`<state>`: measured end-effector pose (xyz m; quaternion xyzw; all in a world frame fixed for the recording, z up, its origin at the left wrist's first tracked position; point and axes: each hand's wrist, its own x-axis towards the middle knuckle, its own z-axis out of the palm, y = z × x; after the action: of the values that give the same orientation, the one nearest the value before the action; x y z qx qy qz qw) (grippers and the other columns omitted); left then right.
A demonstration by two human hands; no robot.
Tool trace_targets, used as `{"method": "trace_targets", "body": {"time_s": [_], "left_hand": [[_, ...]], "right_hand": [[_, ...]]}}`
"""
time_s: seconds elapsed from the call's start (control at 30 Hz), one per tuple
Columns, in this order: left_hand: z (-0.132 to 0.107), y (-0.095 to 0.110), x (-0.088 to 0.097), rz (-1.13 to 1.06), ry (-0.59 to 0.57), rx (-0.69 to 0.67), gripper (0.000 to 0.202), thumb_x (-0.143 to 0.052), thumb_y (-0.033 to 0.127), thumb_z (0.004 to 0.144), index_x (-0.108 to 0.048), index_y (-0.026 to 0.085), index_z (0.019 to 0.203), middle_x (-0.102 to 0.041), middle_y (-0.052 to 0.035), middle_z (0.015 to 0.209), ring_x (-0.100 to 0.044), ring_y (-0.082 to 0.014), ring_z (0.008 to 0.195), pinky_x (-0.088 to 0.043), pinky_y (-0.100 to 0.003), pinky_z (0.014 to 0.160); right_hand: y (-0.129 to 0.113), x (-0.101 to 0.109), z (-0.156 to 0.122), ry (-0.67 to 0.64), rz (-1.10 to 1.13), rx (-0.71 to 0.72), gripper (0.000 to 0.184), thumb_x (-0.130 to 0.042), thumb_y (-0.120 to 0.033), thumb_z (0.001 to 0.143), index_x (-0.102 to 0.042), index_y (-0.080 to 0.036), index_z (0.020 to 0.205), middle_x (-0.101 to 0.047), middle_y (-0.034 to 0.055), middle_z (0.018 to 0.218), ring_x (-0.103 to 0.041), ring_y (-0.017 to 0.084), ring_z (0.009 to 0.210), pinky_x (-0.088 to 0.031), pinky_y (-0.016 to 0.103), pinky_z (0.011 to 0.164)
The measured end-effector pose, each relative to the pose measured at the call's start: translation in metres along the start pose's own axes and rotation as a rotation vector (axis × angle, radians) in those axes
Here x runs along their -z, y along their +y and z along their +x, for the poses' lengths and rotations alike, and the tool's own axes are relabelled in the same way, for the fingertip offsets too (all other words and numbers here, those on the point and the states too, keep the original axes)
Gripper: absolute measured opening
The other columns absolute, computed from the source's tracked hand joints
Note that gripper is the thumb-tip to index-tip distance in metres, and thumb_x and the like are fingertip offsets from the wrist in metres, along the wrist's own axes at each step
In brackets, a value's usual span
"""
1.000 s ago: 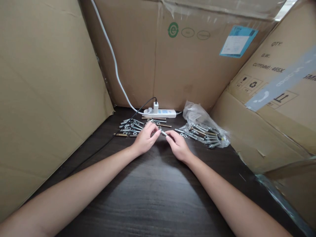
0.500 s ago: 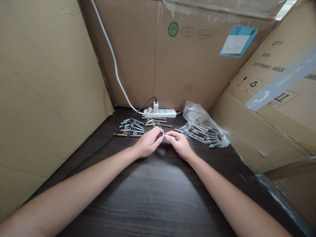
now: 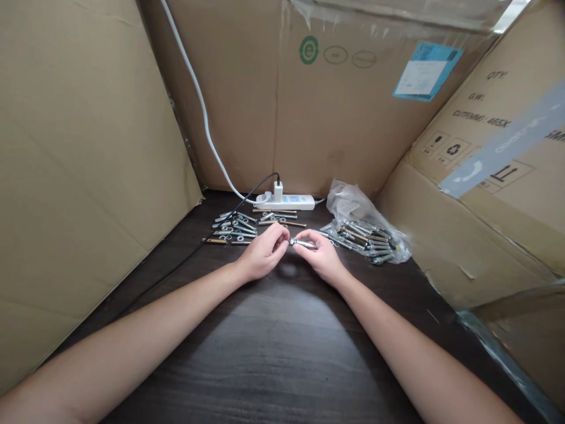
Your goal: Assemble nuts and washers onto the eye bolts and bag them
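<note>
Between the fingers of my right hand [image 3: 321, 254] lies a silver expansion bolt [image 3: 305, 244], held roughly level, its nut end pointing left. My left hand [image 3: 265, 253] is closed in a pinch right by that nut end. Whether its fingertips touch the bolt or hold some small part is hidden. Just behind my hands, several loose silver bolts [image 3: 243, 226], sleeves, nuts and washers lie in groups on the dark table [image 3: 282, 353]. A brass-coloured bolt [image 3: 217, 241] rests at the left of these.
A clear plastic bag [image 3: 353, 203] spilling several bolts [image 3: 368, 238] lies at the right. Behind stands a white power strip [image 3: 304, 202] with a charger [image 3: 278, 192]. A black cable [image 3: 172, 272] crosses the left side. Cardboard boxes [image 3: 238, 118] wall in the table.
My left fingers have drawn slightly left, away from the bolt's end. More of the bolt and its nut now shows in my right hand.
</note>
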<state>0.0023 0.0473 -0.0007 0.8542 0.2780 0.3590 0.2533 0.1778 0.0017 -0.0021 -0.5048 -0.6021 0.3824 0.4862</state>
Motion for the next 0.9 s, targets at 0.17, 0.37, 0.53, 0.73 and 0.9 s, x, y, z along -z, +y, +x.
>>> {"method": "trace_targets", "body": {"time_s": [0.17, 0.37, 0.53, 0.73, 0.9], "left_hand": [[0.0008, -0.0003, 0.0001, 0.006, -0.019, 0.026, 0.013, -0.041, 0.028, 0.093, -0.048, 0.018, 0.09, -0.047, -0.0001, 0.082, -0.044, -0.0119, 0.07, -0.038, -0.026, 0.066], [0.0017, -0.0005, 0.0009, 0.036, -0.048, 0.02, 0.022, -0.038, 0.035, 0.094, -0.051, 0.018, 0.086, -0.051, -0.0015, 0.084, -0.049, -0.0135, 0.077, -0.04, -0.027, 0.072], [0.0014, -0.0005, 0.0005, 0.039, -0.061, 0.029, 0.021, -0.04, 0.034, 0.093, -0.051, 0.018, 0.087, -0.051, -0.0013, 0.084, -0.049, -0.0132, 0.074, -0.04, -0.027, 0.07], [-0.0004, -0.0008, -0.0005, 0.003, -0.058, 0.044, 0.015, -0.047, 0.027, 0.088, -0.052, 0.019, 0.1, -0.048, 0.0002, 0.083, -0.046, -0.012, 0.07, -0.04, -0.025, 0.065], [-0.0006, -0.0012, -0.0001, -0.017, -0.046, 0.048, 0.018, -0.047, 0.019, 0.085, -0.049, 0.019, 0.102, -0.047, 0.0005, 0.082, -0.045, -0.012, 0.07, -0.04, -0.025, 0.064]], "right_hand": [[-0.0015, -0.0004, -0.0002, 0.0, -0.004, -0.009, 0.023, -0.064, -0.037, 0.071, -0.056, -0.018, 0.082, -0.053, -0.0031, 0.067, -0.045, 0.01, 0.058, -0.036, 0.023, 0.055], [-0.0023, -0.0016, -0.0006, 0.005, -0.007, -0.015, 0.024, -0.064, -0.038, 0.07, -0.054, -0.018, 0.08, -0.052, -0.0032, 0.066, -0.045, 0.01, 0.057, -0.036, 0.023, 0.055], [-0.0019, -0.0012, -0.0005, 0.001, -0.025, -0.023, 0.025, -0.064, -0.04, 0.07, -0.053, -0.019, 0.079, -0.051, -0.003, 0.065, -0.045, 0.011, 0.057, -0.036, 0.023, 0.054], [0.0004, 0.0007, 0.0007, 0.011, -0.041, -0.02, 0.024, -0.063, -0.039, 0.071, -0.055, -0.019, 0.08, -0.053, -0.0022, 0.067, -0.046, 0.011, 0.06, -0.037, 0.023, 0.055], [0.0008, 0.0006, 0.0008, 0.006, -0.041, -0.014, 0.022, -0.063, -0.037, 0.071, -0.055, -0.018, 0.08, -0.052, -0.0027, 0.067, -0.044, 0.011, 0.059, -0.036, 0.023, 0.055]]}}
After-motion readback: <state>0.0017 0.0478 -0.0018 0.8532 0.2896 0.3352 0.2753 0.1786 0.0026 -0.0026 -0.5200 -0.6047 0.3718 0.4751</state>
